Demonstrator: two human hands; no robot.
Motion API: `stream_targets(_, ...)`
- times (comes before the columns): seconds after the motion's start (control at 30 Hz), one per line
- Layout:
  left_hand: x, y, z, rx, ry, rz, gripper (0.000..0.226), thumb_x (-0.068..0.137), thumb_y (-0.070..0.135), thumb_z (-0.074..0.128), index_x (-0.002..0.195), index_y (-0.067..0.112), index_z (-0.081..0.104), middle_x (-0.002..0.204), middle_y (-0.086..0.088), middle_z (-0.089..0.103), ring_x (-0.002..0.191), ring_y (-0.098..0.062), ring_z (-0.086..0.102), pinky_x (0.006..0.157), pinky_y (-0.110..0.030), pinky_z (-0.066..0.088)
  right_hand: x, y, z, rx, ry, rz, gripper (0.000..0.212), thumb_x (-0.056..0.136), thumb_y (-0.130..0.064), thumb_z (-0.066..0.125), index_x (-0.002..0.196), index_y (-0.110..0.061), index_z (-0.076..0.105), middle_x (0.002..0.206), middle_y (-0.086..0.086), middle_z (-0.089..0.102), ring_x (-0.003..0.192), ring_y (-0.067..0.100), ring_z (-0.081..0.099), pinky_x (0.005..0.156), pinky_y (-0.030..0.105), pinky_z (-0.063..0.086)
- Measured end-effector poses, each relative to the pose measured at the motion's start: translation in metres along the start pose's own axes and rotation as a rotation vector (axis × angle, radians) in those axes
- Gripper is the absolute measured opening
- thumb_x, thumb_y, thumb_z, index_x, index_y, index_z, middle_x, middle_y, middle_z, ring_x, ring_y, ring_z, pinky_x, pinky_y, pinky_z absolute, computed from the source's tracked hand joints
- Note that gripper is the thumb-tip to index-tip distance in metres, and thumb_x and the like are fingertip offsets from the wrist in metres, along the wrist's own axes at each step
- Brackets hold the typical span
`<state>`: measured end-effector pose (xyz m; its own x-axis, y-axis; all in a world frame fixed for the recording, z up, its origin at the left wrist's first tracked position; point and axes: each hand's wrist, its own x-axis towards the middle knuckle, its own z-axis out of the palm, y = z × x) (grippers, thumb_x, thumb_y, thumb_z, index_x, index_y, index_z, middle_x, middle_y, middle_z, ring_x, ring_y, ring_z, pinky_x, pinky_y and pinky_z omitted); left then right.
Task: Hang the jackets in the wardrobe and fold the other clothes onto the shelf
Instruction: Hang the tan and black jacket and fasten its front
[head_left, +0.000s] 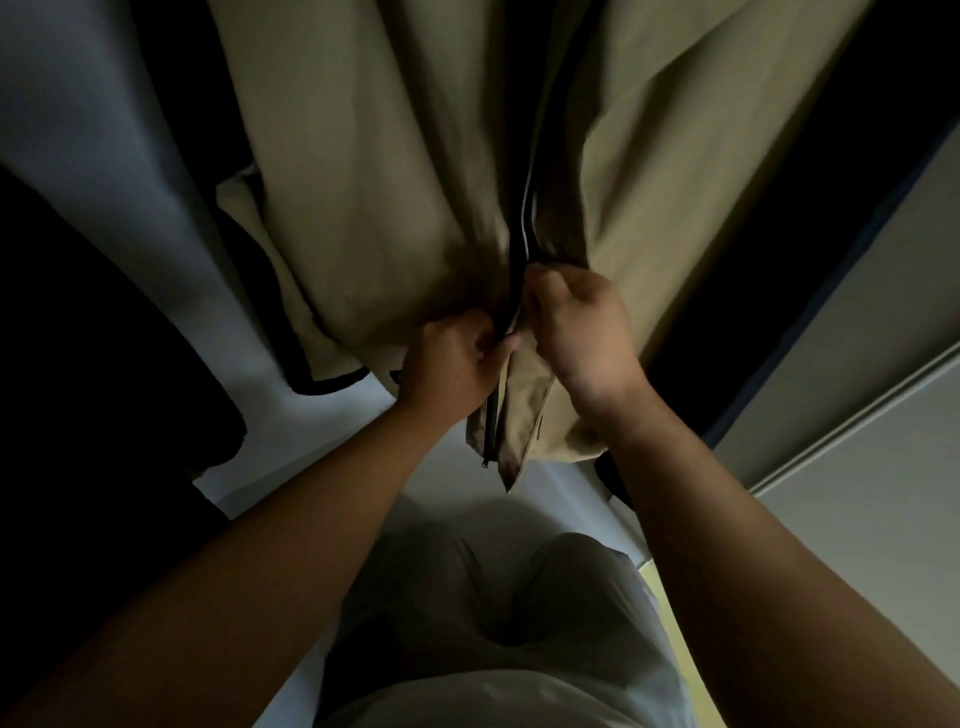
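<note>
Both forearms (249, 540) rise to the hands. The left hand (457, 364) pinches the dark left edge of the zip (519, 260). The right hand (582, 332) is curled round the opposite front edge, just beside it. Below them the zip's two ends hang apart. The jacket (389, 182) hangs ahead, its top out of view. A hard downward tug could drag it off its support, and loose fabric could jam the zip.

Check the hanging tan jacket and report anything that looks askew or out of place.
On the tan jacket, the zipper is undone at the hem: below the left hand and right hand, which pinch its edges, the two front flaps hang apart, one lower than the other. No tear or stain shows, though the picture is dim.
</note>
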<state>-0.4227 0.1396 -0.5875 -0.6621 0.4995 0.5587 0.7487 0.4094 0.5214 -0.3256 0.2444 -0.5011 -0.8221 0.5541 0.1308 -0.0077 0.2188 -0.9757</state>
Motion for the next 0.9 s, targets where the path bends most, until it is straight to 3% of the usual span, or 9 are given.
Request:
stream_targets(0.1, 0.017, 0.010, -0.003, 0.009, 0.029, -0.012, 0.051, 0.091, 0.055, 0.047, 0.091, 0.010, 0.068, 0.084, -0.009, 0.072, 0.078, -0.030, 0.068, 0.068, -0.040, 0.055, -0.003, 0.002, 0.002, -0.036, -0.001, 0.008, 0.038, 0.095, -0.033, 0.050, 0.058, -0.024, 0.055, 0.053, -0.004, 0.049, 0.047, 0.010, 0.042, 0.048, 0.029, 0.033)
stream_targets(0.23, 0.024, 0.014, -0.006, 0.027, 0.036, 0.079, 0.056, 0.095, 0.054, 0.038, 0.090, 0.008, 0.069, 0.078, -0.014, 0.070, 0.067, -0.032, 0.066, 0.061, -0.038, 0.053, 0.007, -0.017, -0.001, 0.010, 0.048, -0.049, 0.039, 0.092, -0.036, 0.050, 0.054, -0.031, 0.060, 0.050, -0.007, 0.050, 0.044, 0.008, 0.043, 0.046, 0.026, 0.034)
stream_targets(0.33, 0.032, 0.011, -0.009, 0.081, -0.031, 0.044, 0.045, 0.099, 0.052, 0.047, 0.081, 0.014, 0.063, 0.076, -0.010, 0.069, 0.068, -0.027, 0.066, 0.063, -0.039, 0.053, 0.008, -0.023, -0.003, -0.003, 0.039, -0.084, 0.040, 0.094, -0.036, 0.049, 0.056, -0.034, 0.064, 0.051, -0.006, 0.055, 0.043, 0.005, 0.046, 0.042, 0.020, 0.035)
stream_targets(0.4, 0.042, 0.014, -0.013, 0.124, -0.033, 0.028, 0.038, 0.097, 0.053, 0.052, 0.076, 0.021, 0.059, 0.074, -0.006, 0.069, 0.067, -0.025, 0.066, 0.061, -0.032, 0.049, 0.003, -0.018, -0.004, -0.011, 0.043, -0.078, 0.042, 0.097, -0.034, 0.048, 0.058, -0.031, 0.063, 0.051, -0.010, 0.055, 0.044, 0.004, 0.047, 0.043, 0.019, 0.037)
stream_targets(0.6, 0.047, 0.022, -0.018, 0.031, 0.050, 0.131, 0.026, 0.093, 0.036, 0.059, 0.091, 0.013, 0.071, 0.078, -0.008, 0.071, 0.068, -0.029, 0.068, 0.060, -0.027, 0.045, 0.002, -0.026, -0.003, 0.002, 0.042, -0.083, 0.042, 0.095, -0.033, 0.049, 0.054, -0.032, 0.060, 0.050, -0.010, 0.049, 0.045, 0.007, 0.045, 0.046, 0.025, 0.036)
stream_targets(0.73, 0.042, 0.026, -0.022, 0.051, 0.062, 0.110, 0.025, 0.090, 0.036, 0.063, 0.088, 0.012, 0.069, 0.077, -0.010, 0.069, 0.069, -0.034, 0.066, 0.060, -0.027, 0.041, 0.001, -0.030, -0.004, -0.026, 0.043, -0.111, 0.044, 0.096, -0.032, 0.050, 0.053, -0.034, 0.060, 0.049, -0.011, 0.051, 0.044, 0.004, 0.047, 0.044, 0.019, 0.036)
stream_targets(0.83, 0.043, 0.022, -0.031, 0.041, -0.013, 0.114, 0.025, 0.088, 0.046, 0.063, 0.077, 0.025, 0.055, 0.068, 0.006, 0.054, 0.060, -0.023, 0.056, 0.057, -0.028, 0.040, -0.006, -0.025, -0.008, -0.001, 0.042, -0.085, 0.044, 0.096, -0.032, 0.050, 0.055, -0.036, 0.062, 0.051, -0.010, 0.054, 0.046, 0.005, 0.050, 0.045, 0.020, 0.038)
stream_targets(0.9, 0.043, 0.019, -0.035, 0.060, -0.002, 0.157, 0.025, 0.088, 0.043, 0.065, 0.074, 0.027, 0.053, 0.065, 0.004, 0.053, 0.056, -0.020, 0.052, 0.056, -0.025, 0.035, -0.007, -0.027, -0.007, -0.013, 0.048, -0.106, 0.042, 0.096, -0.032, 0.050, 0.056, -0.036, 0.063, 0.051, -0.010, 0.055, 0.046, 0.003, 0.050, 0.044, 0.017, 0.038)
